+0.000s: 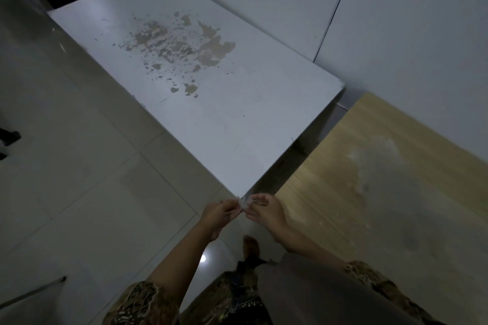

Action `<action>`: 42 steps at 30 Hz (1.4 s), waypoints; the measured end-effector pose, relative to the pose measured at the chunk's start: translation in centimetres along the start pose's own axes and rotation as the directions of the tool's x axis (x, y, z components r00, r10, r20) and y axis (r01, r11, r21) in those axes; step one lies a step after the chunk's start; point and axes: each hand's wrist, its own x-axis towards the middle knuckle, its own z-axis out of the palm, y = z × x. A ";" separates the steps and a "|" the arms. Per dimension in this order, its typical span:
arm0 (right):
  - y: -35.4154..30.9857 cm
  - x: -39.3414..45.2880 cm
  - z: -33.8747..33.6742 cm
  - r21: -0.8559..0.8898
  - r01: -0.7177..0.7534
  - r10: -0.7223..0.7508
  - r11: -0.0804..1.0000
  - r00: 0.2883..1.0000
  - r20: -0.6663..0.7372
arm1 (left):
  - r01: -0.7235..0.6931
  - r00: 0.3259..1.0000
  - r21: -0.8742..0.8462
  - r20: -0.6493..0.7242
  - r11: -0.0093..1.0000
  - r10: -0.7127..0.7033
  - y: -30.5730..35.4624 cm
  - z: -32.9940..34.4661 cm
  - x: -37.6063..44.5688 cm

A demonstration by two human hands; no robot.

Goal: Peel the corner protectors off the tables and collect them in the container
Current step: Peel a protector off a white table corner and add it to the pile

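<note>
Here my left hand (pixel 220 212) and right hand (pixel 265 210) both pinch the clear corner protector (pixel 244 204) at the white table (pixel 211 113)'s near corner, fingertips meeting, likely so it peels evenly. No container shows.

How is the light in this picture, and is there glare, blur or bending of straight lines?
Head view: dim overall, darkest at the top left corner; one small bright reflection glares on the glossy floor tiles near the person's foot; the wide angle tilts the white table and the wooden table; the clear corner protector between the left hand and right hand is small and soft in detail.
</note>
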 end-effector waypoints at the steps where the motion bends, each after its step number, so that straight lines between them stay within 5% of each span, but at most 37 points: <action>1: 0.2 0.3 0.1 -0.016 0.000 0.000 1.000 1.000 0.003 | 0.013 1.000 0.012 -0.015 1.000 -0.013 0.3 0.0 0.3; 7: 0.4 1.5 0.9 -0.029 -0.008 0.007 1.000 0.999 -0.047 | 0.136 0.990 -0.033 -0.044 0.990 -0.137 1.1 0.0 1.7; 15: 1.0 2.1 2.6 -0.083 0.017 -0.033 0.996 0.981 -0.189 | 0.300 0.952 0.119 0.024 0.947 -0.305 3.5 -0.9 3.4; 27: 1.8 1.4 5.6 0.115 0.127 -0.065 0.985 0.897 -0.437 | 0.374 0.885 0.306 0.163 0.875 -0.436 6.2 -1.5 6.3; 42: 2.8 2.5 6.6 0.244 0.125 0.019 0.962 0.857 -0.515 | 0.325 0.880 0.463 0.170 0.825 -0.443 5.9 -1.2 6.9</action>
